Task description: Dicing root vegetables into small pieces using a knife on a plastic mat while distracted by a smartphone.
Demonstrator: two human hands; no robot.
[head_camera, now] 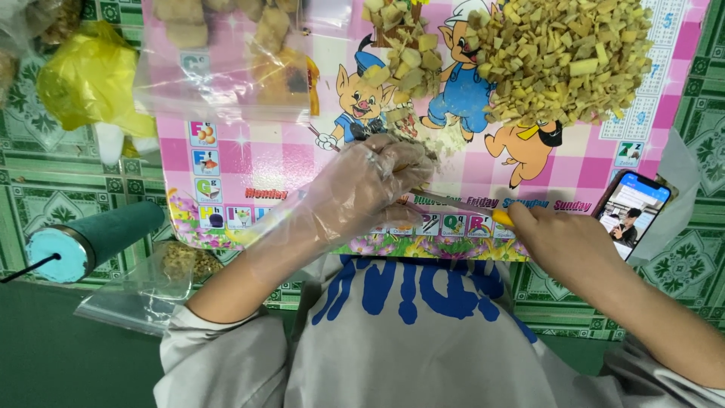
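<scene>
Gripped in the bare right hand [555,238], fingers wrapped tight around its yellow handle, a small knife [453,202] points its blade leftward across the near edge of a pink picture mat [257,162]. Left hand [370,189], inside a loose clear plastic glove, has its fingertips curled and pressed together on a small piece under the blade tip; the piece itself is too hidden to identify. Beyond the hands, a small mound of chopped pale-yellow chunks [404,53] lies near the mat's far edge, and a much larger heap of chopped pieces [566,57] fills the far right corner. Clear bag of whole pieces [226,45] covers the far left corner. Off the right edge rests a lit phone [633,211]; off the left edge lie a teal roll [91,238] and a yellow bag [91,79].
</scene>
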